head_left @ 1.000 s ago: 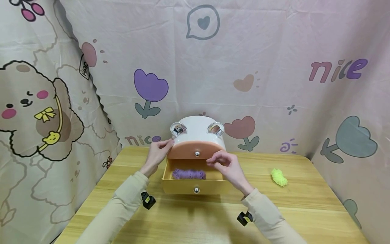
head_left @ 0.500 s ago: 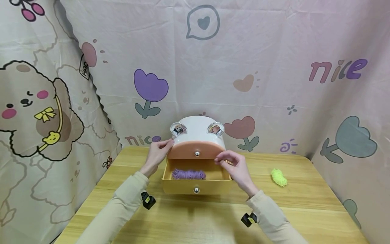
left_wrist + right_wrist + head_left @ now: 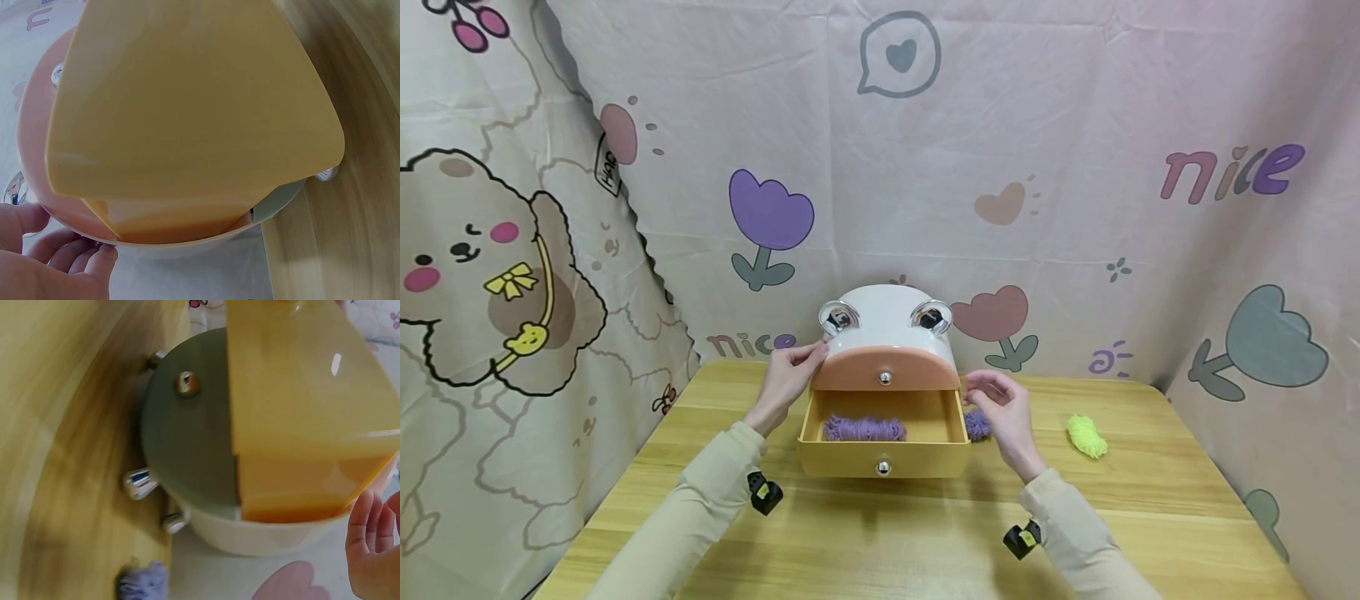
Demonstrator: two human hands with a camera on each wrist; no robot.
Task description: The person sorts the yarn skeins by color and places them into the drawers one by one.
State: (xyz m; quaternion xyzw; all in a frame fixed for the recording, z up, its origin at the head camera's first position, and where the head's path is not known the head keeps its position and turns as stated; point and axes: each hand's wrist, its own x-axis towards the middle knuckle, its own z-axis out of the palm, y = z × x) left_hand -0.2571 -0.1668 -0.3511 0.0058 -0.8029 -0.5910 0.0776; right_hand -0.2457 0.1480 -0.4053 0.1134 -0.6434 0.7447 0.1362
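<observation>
A white frog-like cabinet (image 3: pixel 887 312) has an orange upper drawer (image 3: pixel 859 372), closed, and a yellow drawer (image 3: pixel 925 460) pulled out below it. In the yellow drawer lies a purple yarn bundle (image 3: pixel 865 428). With bent fingers my left hand (image 3: pixel 784 387) holds the cabinet's upper left edge, its fingertips at the rim in the left wrist view. Just right of the yellow drawer is my right hand (image 3: pixel 1006 412), fingers loosely bent and holding nothing. A second purple bundle (image 3: pixel 977 424) shows between that hand and the drawer, and also low in the right wrist view.
A neon yellow yarn bundle (image 3: pixel 1086 437) lies on the wooden table (image 3: pixel 865 542) to the right. The cabinet's green lower drawer (image 3: pixel 194 437) and silver feet (image 3: pixel 139 482) show in the right wrist view. A printed curtain (image 3: pixel 880 167) hangs behind the table.
My right hand has moved right, from over the yellow drawer to beside its right wall. The second purple bundle has come into sight there. My left hand stays in place.
</observation>
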